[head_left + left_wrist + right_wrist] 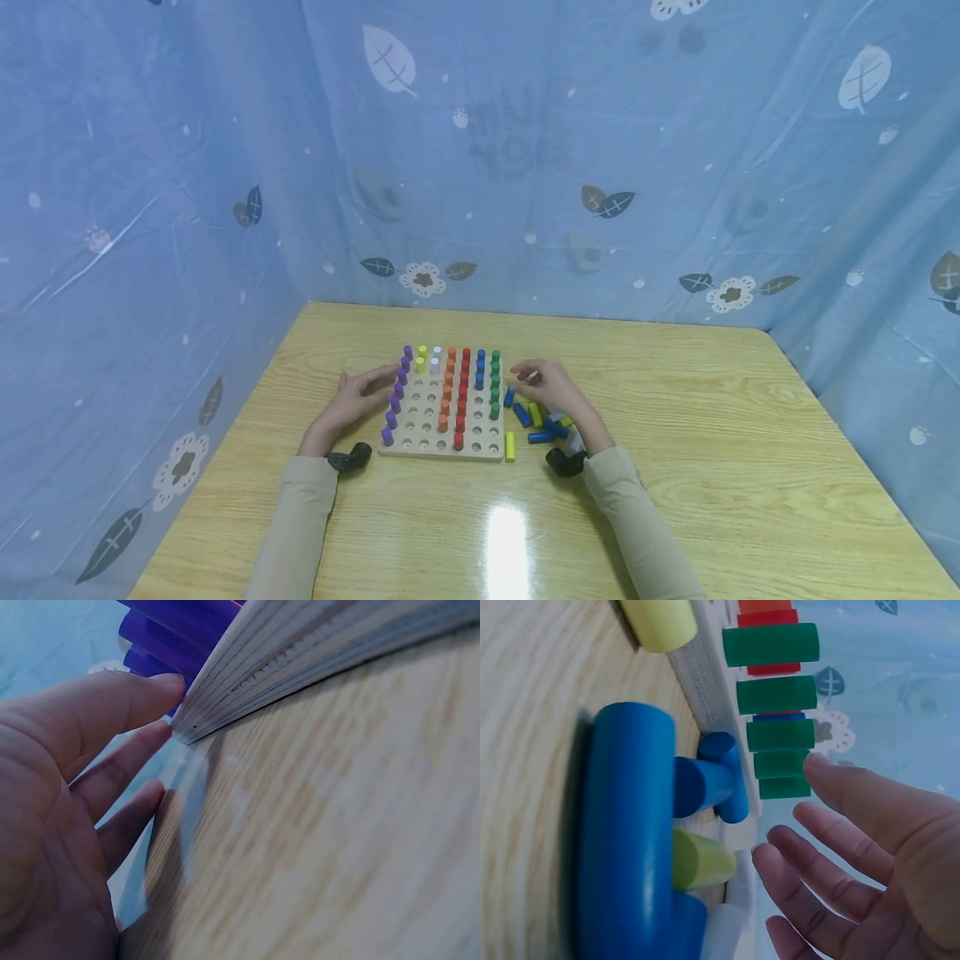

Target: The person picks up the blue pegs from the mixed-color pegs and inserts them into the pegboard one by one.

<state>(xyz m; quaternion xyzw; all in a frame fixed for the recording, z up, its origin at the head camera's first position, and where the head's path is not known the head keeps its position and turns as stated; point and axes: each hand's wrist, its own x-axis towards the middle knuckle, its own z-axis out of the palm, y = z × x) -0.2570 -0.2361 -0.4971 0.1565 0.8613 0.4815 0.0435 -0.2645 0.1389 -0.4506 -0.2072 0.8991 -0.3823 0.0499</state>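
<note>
A wooden pegboard [420,452] lies on the table, with columns of purple [394,405], yellow [420,365], white [434,365], orange [446,407], red [461,408], blue [480,382] and green pegs [495,411] standing in it. Beside its left edge rests my left hand [356,402], thumb and fingertips at the board's side near the purple pegs; the left wrist view shows nothing gripped. To the right of the green column, my right hand [553,388] hovers with loosely bent fingers and thumb apart, holding nothing. Bare holes show in the yellow, white, blue and green columns.
Loose blue pegs [541,437], yellow pegs [535,414] and white pegs [575,442] are heaped under and beside the right wrist. A single yellow peg [510,447] lies along the board's right front corner. Behind the wooden table [720,467] hangs a blue patterned curtain [510,275].
</note>
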